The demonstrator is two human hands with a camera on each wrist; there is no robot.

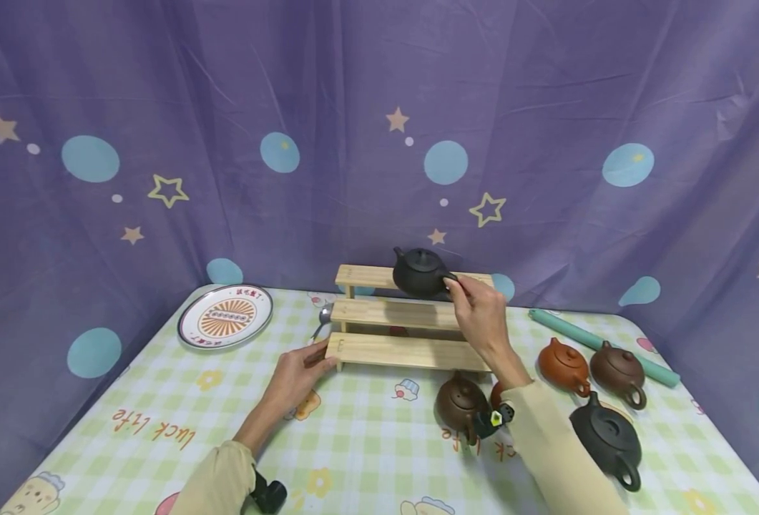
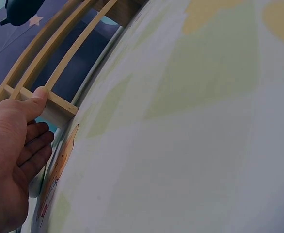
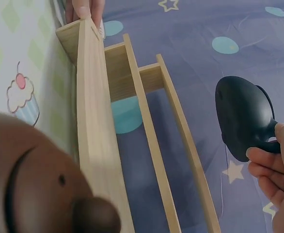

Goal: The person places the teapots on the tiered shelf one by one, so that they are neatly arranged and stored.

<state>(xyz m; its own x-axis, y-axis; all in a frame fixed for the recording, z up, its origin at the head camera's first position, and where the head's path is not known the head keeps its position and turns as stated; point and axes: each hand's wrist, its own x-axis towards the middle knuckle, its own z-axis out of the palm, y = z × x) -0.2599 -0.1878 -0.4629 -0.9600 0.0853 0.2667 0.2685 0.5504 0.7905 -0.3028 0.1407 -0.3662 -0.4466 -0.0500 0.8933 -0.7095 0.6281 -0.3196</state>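
Observation:
My right hand point(image 1: 484, 315) pinches the handle of a black teapot point(image 1: 420, 274), lifted at the height of the top tier of a three-tier wooden display rack point(image 1: 411, 350). In the right wrist view the teapot point(image 3: 244, 116) hangs beyond the top slat, apart from it, with its spout hidden. My left hand point(image 1: 294, 378) grips the left end of the rack's lowest tier. The left wrist view has the thumb point(image 2: 39, 94) on the rack's edge, with the other fingers curled beside the end piece.
A dark brown teapot point(image 1: 459, 402) stands before the rack, beside a mostly hidden reddish one. To the right are orange point(image 1: 562, 363), brown point(image 1: 614, 368) and black point(image 1: 607, 433) teapots and a green roll point(image 1: 585, 332). At left lie a patterned plate point(image 1: 224, 317) and a spoon point(image 1: 323, 318).

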